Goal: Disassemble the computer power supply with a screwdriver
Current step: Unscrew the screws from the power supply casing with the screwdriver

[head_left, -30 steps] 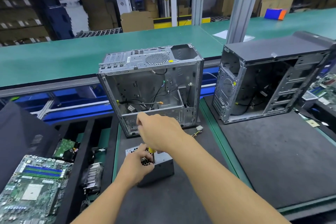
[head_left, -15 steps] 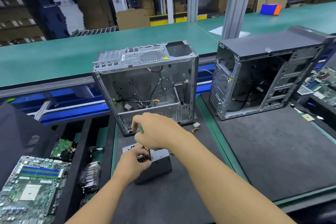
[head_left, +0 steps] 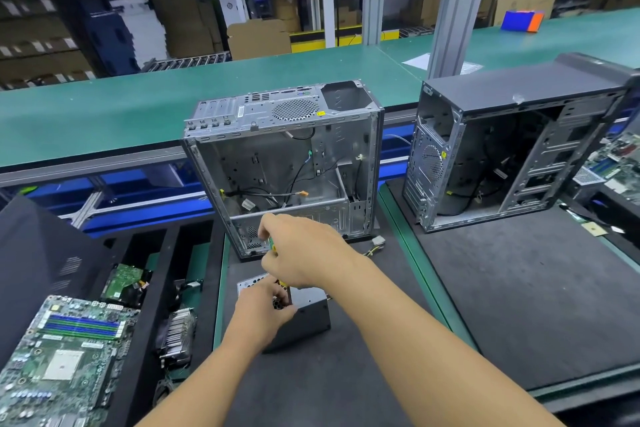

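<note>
While the left hand (head_left: pixel 263 310) curls its fingers round the power supply (head_left: pixel 308 317) on the black mat (head_left: pixel 363 385), the right hand (head_left: pixel 304 255) grips the screwdriver (head_left: pixel 273 246) above it; the mat stretches wide rightward, with the silver case (head_left: pixel 284 166) just behind.

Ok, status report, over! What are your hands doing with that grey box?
Right hand grips screwdriver, upright over power supply. Left hand holds power supply on mat. Open silver case behind, not blocking.

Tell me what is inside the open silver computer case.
Inside the silver case: loose black cables, yellow and orange connectors, and a metal shelf. The right hand covers part of its lower compartment, hiding what lies there.
</note>
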